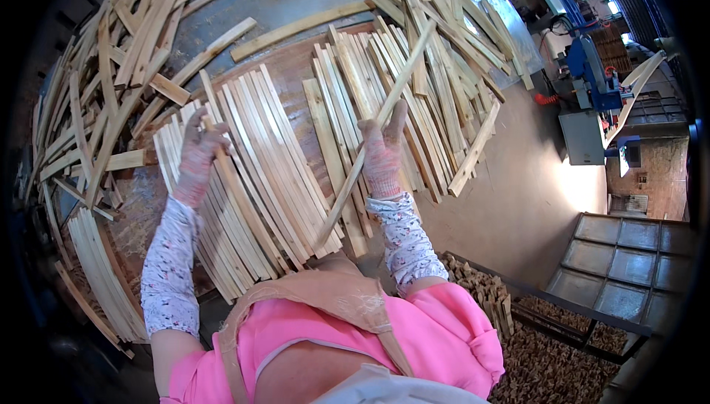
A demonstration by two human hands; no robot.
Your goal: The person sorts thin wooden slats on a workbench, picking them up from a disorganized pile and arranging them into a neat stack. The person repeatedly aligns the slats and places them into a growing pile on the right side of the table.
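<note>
My right hand [383, 156], in a pinkish knitted glove, grips a long pale wooden strip [409, 67]. The strip slants from the far right down toward my body, above the other wood. Further left, my gloved left hand [198, 154] has its fingers closed around a slightly darker wooden strip [248, 204]. That one lies lengthwise over a row of neatly aligned pale strips [285, 152] in front of me. Right of this row, under and beyond my right hand, lies a looser batch of strips [347, 108].
A tangled heap of wooden strips [111, 101] covers the table's left. More strips [451, 15] lie crosswise at the far right. A small stack [107, 278] sits at the near left. Wood offcuts [555, 367] and a metal-framed panel [621, 271] stand at the lower right, a blue machine [588, 71] beyond.
</note>
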